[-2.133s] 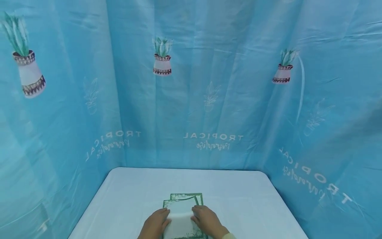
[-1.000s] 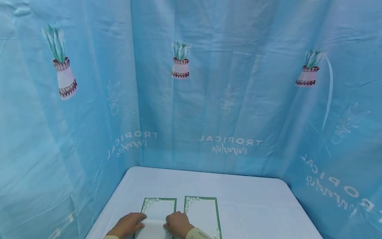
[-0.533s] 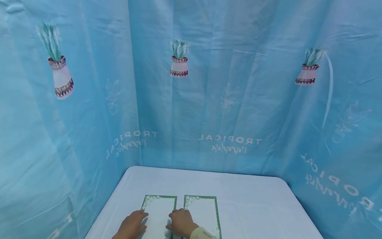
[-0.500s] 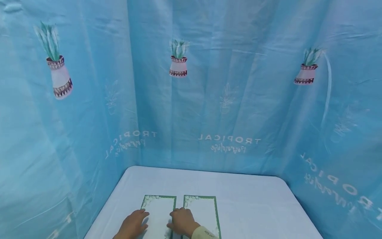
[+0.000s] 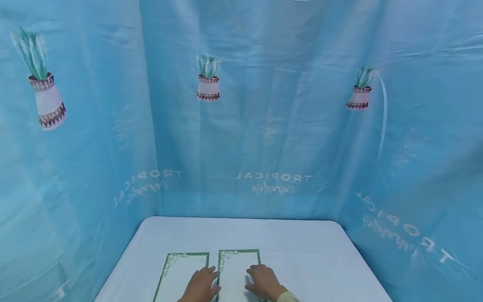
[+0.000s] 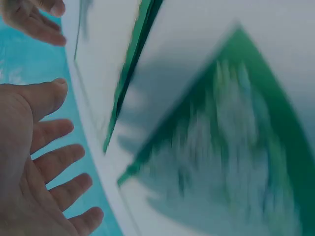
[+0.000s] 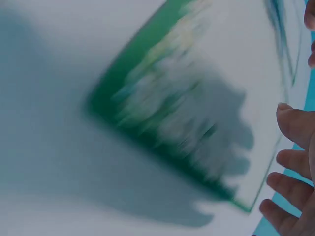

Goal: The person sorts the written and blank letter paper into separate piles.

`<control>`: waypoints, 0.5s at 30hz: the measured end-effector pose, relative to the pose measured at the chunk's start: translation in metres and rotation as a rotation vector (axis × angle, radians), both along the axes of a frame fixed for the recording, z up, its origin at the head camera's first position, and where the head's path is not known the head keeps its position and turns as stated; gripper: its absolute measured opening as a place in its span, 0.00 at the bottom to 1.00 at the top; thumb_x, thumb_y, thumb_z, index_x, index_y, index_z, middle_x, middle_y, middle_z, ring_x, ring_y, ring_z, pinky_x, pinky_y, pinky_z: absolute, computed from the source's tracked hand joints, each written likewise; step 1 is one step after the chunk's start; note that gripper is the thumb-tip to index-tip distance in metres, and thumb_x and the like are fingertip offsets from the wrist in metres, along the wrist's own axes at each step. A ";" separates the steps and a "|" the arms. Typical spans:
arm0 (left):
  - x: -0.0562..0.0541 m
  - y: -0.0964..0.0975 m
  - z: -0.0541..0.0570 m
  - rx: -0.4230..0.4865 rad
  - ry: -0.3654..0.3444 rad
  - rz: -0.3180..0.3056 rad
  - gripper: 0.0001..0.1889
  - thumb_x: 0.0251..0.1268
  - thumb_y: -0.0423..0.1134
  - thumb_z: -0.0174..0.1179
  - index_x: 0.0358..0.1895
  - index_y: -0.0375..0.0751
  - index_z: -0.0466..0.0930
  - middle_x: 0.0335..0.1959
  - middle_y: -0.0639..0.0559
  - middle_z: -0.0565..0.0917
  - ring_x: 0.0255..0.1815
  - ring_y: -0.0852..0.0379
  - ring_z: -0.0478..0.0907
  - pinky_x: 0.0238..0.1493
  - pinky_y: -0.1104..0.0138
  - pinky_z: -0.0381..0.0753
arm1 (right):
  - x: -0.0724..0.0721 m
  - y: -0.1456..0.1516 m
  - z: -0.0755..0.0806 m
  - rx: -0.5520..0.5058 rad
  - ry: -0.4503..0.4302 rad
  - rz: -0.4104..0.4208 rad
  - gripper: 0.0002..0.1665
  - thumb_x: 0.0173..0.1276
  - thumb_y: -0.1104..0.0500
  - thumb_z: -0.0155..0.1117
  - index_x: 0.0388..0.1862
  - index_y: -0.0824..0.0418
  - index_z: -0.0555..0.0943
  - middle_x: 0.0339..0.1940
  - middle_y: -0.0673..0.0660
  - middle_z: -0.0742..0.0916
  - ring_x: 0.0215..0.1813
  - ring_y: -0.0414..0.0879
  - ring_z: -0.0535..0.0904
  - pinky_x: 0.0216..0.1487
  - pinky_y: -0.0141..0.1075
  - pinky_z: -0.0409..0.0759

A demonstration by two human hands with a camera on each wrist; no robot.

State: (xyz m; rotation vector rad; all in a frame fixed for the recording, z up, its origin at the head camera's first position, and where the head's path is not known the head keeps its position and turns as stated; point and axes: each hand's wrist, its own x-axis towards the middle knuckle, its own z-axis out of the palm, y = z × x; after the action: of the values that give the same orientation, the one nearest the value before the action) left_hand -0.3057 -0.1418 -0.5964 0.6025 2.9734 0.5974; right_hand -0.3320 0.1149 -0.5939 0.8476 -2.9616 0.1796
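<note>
Two white paper sheets with green floral borders lie side by side on the table in the head view, a narrow gap between them. My left hand point(image 5: 201, 286) is over that gap, across the right edge of the left sheet point(image 5: 180, 274), near the left edge of the right sheet point(image 5: 235, 272). My right hand point(image 5: 265, 282) is at the right sheet's right edge. Both hands have relaxed, spread fingers and hold nothing. In the left wrist view the left hand's fingers point(image 6: 61, 157) are apart from the sheets; the near corners are blurred. The sheets' near ends are cut off in the head view.
A white-covered table point(image 5: 302, 251) extends around the sheets, with rounded far corners. Blue printed curtains point(image 5: 245, 142) hang behind it and along both sides.
Both hands held one sheet overlapping the other, carried it left and laid it down beside the other. They have since let go and shifted right to the right sheet.
</note>
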 end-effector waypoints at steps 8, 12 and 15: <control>-0.008 0.036 -0.025 -0.079 -0.018 0.010 0.26 0.65 0.49 0.68 0.59 0.33 0.81 0.61 0.37 0.80 0.64 0.31 0.73 0.61 0.33 0.72 | 0.000 0.031 -0.017 -0.043 -0.070 -0.045 0.31 0.67 0.43 0.71 0.61 0.61 0.82 0.63 0.60 0.83 0.64 0.63 0.77 0.57 0.59 0.81; -0.007 0.044 -0.034 -0.100 -0.066 0.039 0.27 0.68 0.51 0.65 0.61 0.33 0.80 0.63 0.38 0.79 0.66 0.32 0.72 0.64 0.33 0.69 | 0.002 0.032 -0.026 -0.086 -0.102 -0.066 0.31 0.67 0.43 0.71 0.61 0.60 0.82 0.63 0.61 0.83 0.64 0.65 0.76 0.57 0.63 0.79; -0.006 0.048 -0.034 -0.111 -0.064 0.038 0.27 0.70 0.52 0.63 0.61 0.34 0.80 0.63 0.39 0.79 0.66 0.33 0.72 0.64 0.34 0.70 | 0.004 0.033 -0.029 -0.093 -0.132 -0.094 0.30 0.68 0.43 0.70 0.61 0.60 0.82 0.63 0.61 0.83 0.65 0.66 0.76 0.59 0.66 0.77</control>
State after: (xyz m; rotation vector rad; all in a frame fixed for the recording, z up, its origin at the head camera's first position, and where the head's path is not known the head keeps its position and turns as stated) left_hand -0.3117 -0.0939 -0.6304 0.5092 2.9401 0.4414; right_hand -0.3284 0.1477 -0.6232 0.7103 -3.0782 0.3795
